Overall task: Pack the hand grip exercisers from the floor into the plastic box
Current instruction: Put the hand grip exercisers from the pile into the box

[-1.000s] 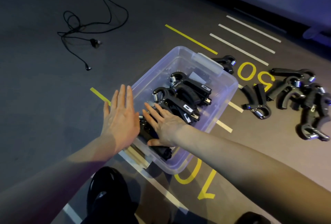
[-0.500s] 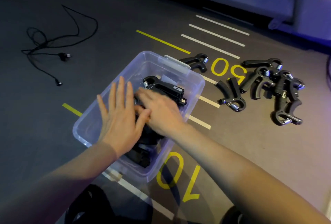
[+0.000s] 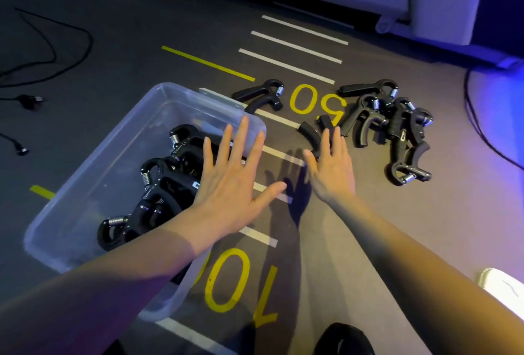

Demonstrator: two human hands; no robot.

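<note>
The left hand (image 3: 229,184) is being held flat, fingers straight and spread, over the near right edge of the clear plastic box (image 3: 85,184); nothing is being gripped. Black grip exercisers (image 3: 161,184) are lying packed in the box under and left of that hand. The right hand (image 3: 330,167) is being stretched out with straight fingers, its fingertips (image 3: 326,134) over a single exerciser (image 3: 309,134) on the floor. A pile of exercisers (image 3: 397,130) is lying to its right, and one more (image 3: 261,96) beyond the left hand's fingers. Yellow numbers "50" (image 3: 317,102) and "100" (image 3: 238,286) are painted on the floor.
</note>
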